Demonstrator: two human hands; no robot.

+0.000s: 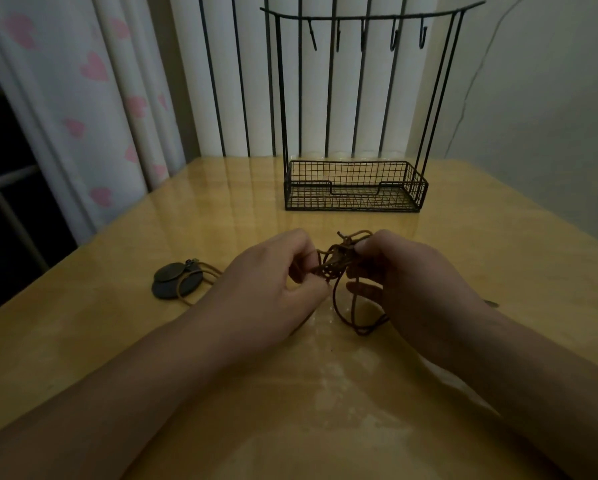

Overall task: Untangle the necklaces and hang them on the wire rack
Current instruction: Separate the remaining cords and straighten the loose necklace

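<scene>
Above the near desk (463, 271), left hand (273, 271) and right hand (404, 271) each pinch the knotted brown cord necklaces (339, 263); the wire rack (354, 188) stands beyond.

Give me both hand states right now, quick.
Left hand: closed, pinching the cord tangle.
Right hand: closed, pinching the same tangle from the other side.

Brown cord necklaces (339, 265) are sitting knotted in a clump at table centre — loops trailing toward six o'clock. Dark disc pendants (176, 280) are lying at nine o'clock. The black wire rack (354, 188) is standing upright at twelve o'clock — hooks bare.
</scene>
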